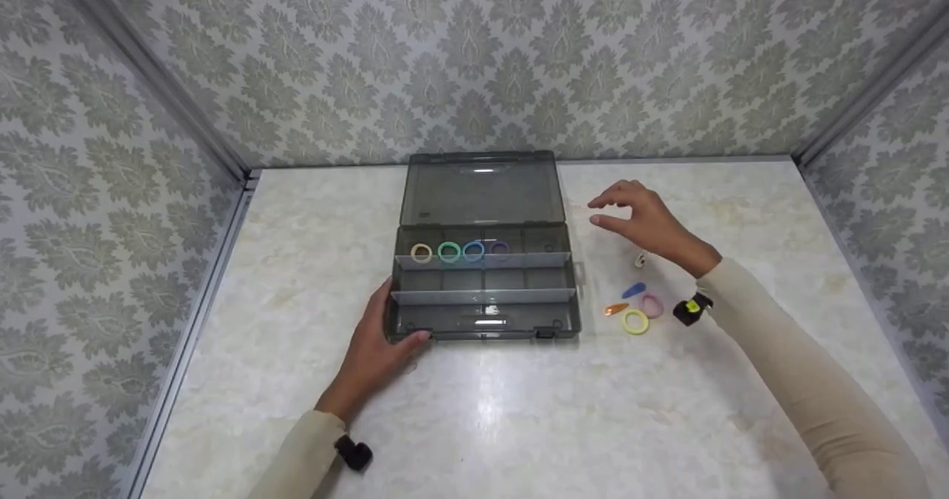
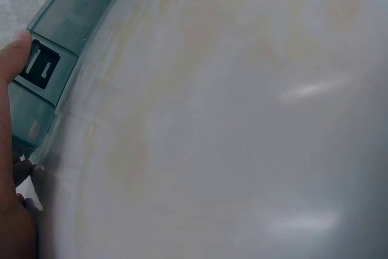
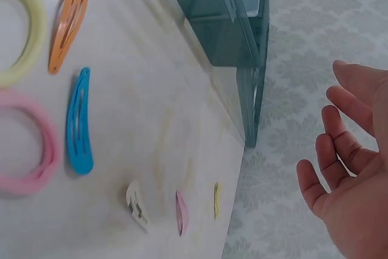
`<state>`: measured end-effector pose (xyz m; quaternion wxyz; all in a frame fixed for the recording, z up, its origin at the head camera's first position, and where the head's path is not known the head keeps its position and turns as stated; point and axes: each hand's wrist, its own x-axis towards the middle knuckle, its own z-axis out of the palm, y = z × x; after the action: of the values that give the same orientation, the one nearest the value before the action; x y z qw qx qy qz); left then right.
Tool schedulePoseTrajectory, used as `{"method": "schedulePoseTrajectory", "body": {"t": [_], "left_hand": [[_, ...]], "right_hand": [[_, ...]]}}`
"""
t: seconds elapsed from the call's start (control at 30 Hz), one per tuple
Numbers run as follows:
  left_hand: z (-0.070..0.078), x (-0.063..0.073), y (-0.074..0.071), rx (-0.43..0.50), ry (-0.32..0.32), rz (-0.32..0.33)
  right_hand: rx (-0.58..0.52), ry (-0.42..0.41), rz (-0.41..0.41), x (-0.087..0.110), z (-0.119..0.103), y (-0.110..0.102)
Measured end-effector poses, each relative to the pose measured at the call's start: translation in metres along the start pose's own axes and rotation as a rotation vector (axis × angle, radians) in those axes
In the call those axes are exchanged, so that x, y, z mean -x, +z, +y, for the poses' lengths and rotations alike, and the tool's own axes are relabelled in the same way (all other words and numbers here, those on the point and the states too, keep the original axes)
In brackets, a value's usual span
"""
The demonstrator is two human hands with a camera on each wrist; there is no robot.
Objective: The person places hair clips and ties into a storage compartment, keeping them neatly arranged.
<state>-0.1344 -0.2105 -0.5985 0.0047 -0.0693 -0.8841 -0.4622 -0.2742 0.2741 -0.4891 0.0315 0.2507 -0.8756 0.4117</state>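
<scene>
A smoky, see-through organizer box [image 1: 485, 280] lies with its lid [image 1: 482, 191] raised at the back. Along its rear row sit a cream hair tie [image 1: 421, 253], a green hair tie [image 1: 449, 252], a blue hair tie [image 1: 474, 251] and a purple hair tie [image 1: 500, 250]. My left hand [image 1: 374, 343] grips the box's front left corner, thumb on the front edge beside a latch [image 2: 40, 65]. My right hand [image 1: 641, 221] hovers right of the lid, holding nothing, its fingers loosely bent and apart from the thumb in the right wrist view.
Right of the box lie a yellow hair tie [image 1: 635, 322], a pink hair tie [image 1: 652, 306], an orange snap clip [image 1: 616, 309] and a blue snap clip [image 1: 634, 290]. Farther back are white [image 3: 137, 204], pink [image 3: 182, 213] and yellow snap clips [image 3: 217, 201]. Patterned walls enclose the table [image 1: 296, 262].
</scene>
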Motion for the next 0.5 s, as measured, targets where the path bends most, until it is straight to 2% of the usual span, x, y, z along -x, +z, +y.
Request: {"method": "schedulePoseTrajectory", "body": {"t": [0.27,0.5], "left_hand": [[-0.001,0.000,0.000,0.007,-0.009,0.004],[0.000,0.000,0.000,0.010,-0.013,0.003]], "right_hand": [[-0.022,0.102,0.025,0.021,0.007,-0.017],[-0.032,0.126,0.022,0.045,0.012,-0.024]]}}
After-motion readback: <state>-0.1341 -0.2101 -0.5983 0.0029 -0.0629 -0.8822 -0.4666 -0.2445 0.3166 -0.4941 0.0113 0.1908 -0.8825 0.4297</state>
